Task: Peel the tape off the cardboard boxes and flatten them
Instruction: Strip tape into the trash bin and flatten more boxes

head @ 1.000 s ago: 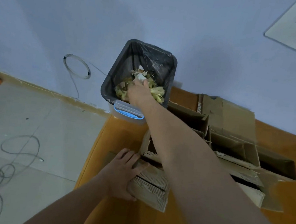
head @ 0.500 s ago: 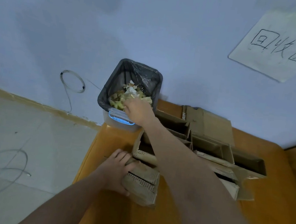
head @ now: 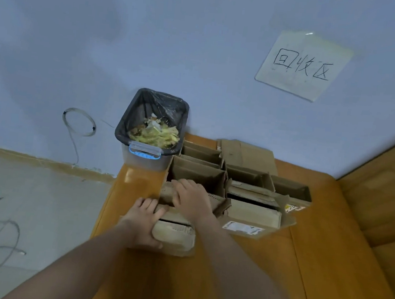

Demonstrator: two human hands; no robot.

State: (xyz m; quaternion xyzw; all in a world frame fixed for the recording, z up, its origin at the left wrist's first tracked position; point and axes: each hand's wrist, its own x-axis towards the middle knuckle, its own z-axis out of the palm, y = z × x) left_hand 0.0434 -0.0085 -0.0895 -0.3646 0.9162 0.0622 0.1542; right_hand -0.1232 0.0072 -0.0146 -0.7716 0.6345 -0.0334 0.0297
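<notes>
We've got the cardboard boxes (head: 233, 189) crowded onto the far left end of an orange-brown wooden counter (head: 263, 278), right up against the blue wall (head: 179, 37). There's plenty of bare counter nearer us and off to the right of the boxes; the left edge of the counter drops to a pale tiled floor (head: 28, 192) with loose wire on it. Just left of the boxes, touching the wall, is a clear plastic bin (head: 145, 158) with a blue latch and a crinkly black liner, holding yellowish scraps. The boxes are plain brown corrugated stuff, flaps up and open, edges ragged, and a couple still show white shipping labels. The nearest small box (head: 174, 234) looks crushed and scuffed. Our left hand (head: 145, 226) grips that box's left end, thumb curled under it. Our right hand (head: 192, 197) lies palm-down with its fingers spread fairly straight on the flap of the box behind. A handwritten paper sign (head: 304, 65) hangs on the wall above the boxes.
</notes>
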